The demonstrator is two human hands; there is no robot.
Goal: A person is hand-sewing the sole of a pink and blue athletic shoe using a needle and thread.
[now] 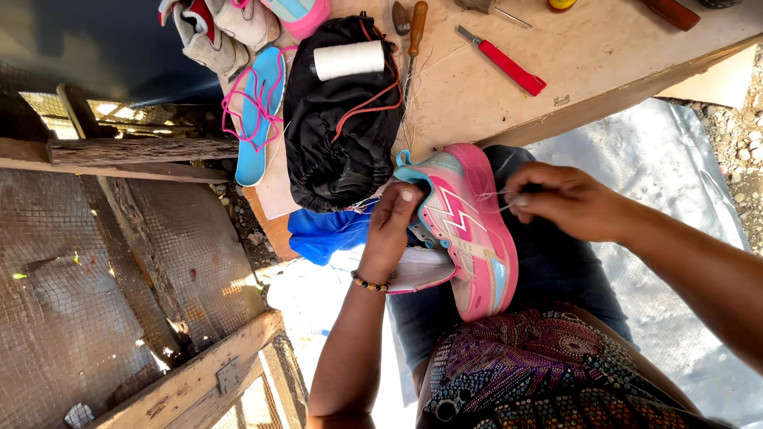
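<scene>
1. The left hand (391,230) sits just left of the frame's centre, its fingers curled around the upper part of a pink and turquoise sneaker (465,230), thumb pressed on the shoe's side; it grips the shoe firmly.
2. The sneaker lies on the person's lap at centre, sole edge facing 3 o'clock, toe toward 12 o'clock, touching the edge of the wooden workbench (477,95).
3. The right hand (568,202), at 3 o'clock from the shoe, is nearly closed, fingertips pinched on a thin needle-like tool and a fine thread (493,195) running to the sneaker's side; the tool itself is too small to make out.
4. At 11 o'clock from the shoe a black bag (342,135) rests on the bench, with a white thread spool (348,59) on top.
5. At 10 o'clock lies a blue sandal sole with pink straps (258,111).
6. A red-handled knife (509,67) lies at 1 o'clock on the bench.
7. Blue cloth (322,234) hangs just left of the left hand.
</scene>
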